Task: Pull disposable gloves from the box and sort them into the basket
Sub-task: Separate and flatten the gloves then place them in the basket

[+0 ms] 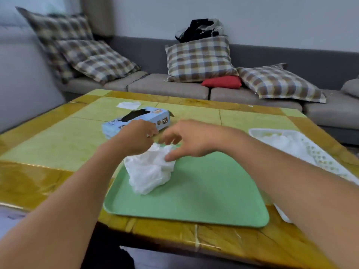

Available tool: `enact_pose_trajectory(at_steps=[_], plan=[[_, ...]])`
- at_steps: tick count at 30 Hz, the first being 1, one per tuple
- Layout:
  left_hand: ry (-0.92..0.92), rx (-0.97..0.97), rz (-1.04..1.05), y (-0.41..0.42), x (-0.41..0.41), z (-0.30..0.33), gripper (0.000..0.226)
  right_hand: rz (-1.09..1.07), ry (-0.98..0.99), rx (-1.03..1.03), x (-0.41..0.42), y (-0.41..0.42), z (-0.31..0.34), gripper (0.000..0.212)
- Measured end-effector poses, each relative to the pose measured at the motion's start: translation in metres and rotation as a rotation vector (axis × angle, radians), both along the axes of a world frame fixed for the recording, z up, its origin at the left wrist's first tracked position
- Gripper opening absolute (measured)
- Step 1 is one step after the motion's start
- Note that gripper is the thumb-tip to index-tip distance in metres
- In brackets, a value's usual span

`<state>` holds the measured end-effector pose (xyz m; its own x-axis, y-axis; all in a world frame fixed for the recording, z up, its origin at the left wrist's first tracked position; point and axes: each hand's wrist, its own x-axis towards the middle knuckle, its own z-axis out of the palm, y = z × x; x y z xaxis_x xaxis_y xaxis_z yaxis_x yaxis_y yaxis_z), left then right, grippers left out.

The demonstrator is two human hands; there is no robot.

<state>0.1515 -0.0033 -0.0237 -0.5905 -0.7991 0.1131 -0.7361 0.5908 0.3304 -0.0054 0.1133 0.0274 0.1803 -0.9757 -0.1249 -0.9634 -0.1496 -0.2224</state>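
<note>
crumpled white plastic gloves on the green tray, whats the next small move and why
Probably pinch one glove loose from the crumpled white plastic gloves. Both the left hand and the right hand already touch the pile's top, and the white perforated basket waits to the right.

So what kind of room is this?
Probably a living room at home: a long grey sofa with checked cushions sits behind a low yellow-green table.

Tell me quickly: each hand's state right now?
Left hand: fingers curled at the crumpled clear plastic gloves; grip hidden, cannot be told.
Right hand: open, thumb touching the gloves.
</note>
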Motion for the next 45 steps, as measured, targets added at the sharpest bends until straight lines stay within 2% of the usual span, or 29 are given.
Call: enact_pose_trajectory(at_steps=[1, 4, 6, 10, 13, 15, 16, 18, 19, 21, 23, 24, 26, 29, 32, 35, 37, 40, 42, 45], plan=[[-0.012, 0.033, 0.045, -0.006, 0.017, -0.008, 0.030, 0.040, -0.026, 0.029, 0.023, -0.014, -0.024, 0.076], [-0.146, 0.172, 0.039, -0.011, 0.037, -0.027, 0.041, 0.039, 0.111, 0.034, 0.049, -0.039, -0.094, 0.108], [-0.170, 0.248, 0.016, -0.014, 0.046, -0.032, 0.050, 0.006, 0.126, 0.081, 0.053, -0.048, -0.119, 0.112], [-0.123, 0.272, -0.057, -0.024, 0.054, -0.041, 0.062, 0.069, -0.067, -0.004, 0.038, -0.044, -0.119, 0.059], [-0.135, 0.296, -0.137, -0.028, 0.052, -0.048, 0.071, 0.135, -0.163, -0.007, 0.016, -0.028, -0.126, 0.039], [-0.203, 0.293, -0.194, -0.028, 0.048, -0.054, 0.086, 0.061, -0.270, -0.043, 0.006, -0.023, -0.130, 0.024], [-0.228, 0.282, -0.212, -0.027, 0.044, -0.057, 0.096, -0.011, -0.362, -0.062, 0.002, -0.024, -0.127, 0.013], [-0.208, 0.268, -0.239, -0.024, 0.035, -0.057, 0.106, -0.176, -0.606, -0.034, -0.003, -0.028, -0.114, 0.007], [-0.148, 0.262, -0.250, -0.023, 0.029, -0.056, 0.099, -0.241, -0.714, 0.018, -0.006, -0.029, -0.106, 0.008], [0.004, 0.242, -0.253, -0.021, 0.019, -0.056, 0.064, -0.275, -0.809, 0.098, -0.014, -0.029, -0.098, 0.030], [0.078, 0.245, -0.227, -0.019, 0.012, -0.054, 0.027, -0.262, -0.760, 0.148, -0.018, -0.025, -0.095, 0.065], [0.078, 0.266, -0.211, -0.018, 0.010, -0.053, 0.017, -0.262, -0.679, 0.138, -0.018, -0.021, -0.094, 0.084], [0.060, 0.337, -0.183, -0.015, 0.005, -0.051, 0.010, -0.265, -0.510, 0.019, -0.021, -0.012, -0.092, 0.107], [0.086, 0.482, -0.118, -0.016, 0.003, -0.043, 0.007, -0.267, -0.474, -0.116, -0.029, -0.003, -0.090, 0.110], [0.155, 0.630, -0.002, -0.015, 0.002, -0.034, 0.004, -0.206, -0.437, -0.059, -0.034, 0.000, -0.097, 0.101], [0.214, 0.714, 0.068, -0.012, 0.002, -0.029, 0.020, -0.158, -0.357, -0.164, -0.030, 0.002, -0.101, 0.090], [0.281, 0.777, 0.040, -0.011, 0.003, -0.031, 0.030, -0.149, -0.391, -0.219, -0.024, 0.000, -0.104, 0.072], [0.510, 0.952, 0.067, -0.007, 0.000, -0.036, 0.028, -0.253, -0.736, -0.113, -0.012, -0.006, -0.113, 0.039], [0.619, 1.119, 0.068, -0.004, -0.004, -0.036, 0.027, -0.366, -0.943, -0.050, -0.007, -0.009, -0.120, 0.024], [0.628, 1.242, 0.037, 0.004, -0.004, -0.028, 0.053, -0.448, -1.116, 0.008, -0.007, -0.010, -0.119, 0.017]])
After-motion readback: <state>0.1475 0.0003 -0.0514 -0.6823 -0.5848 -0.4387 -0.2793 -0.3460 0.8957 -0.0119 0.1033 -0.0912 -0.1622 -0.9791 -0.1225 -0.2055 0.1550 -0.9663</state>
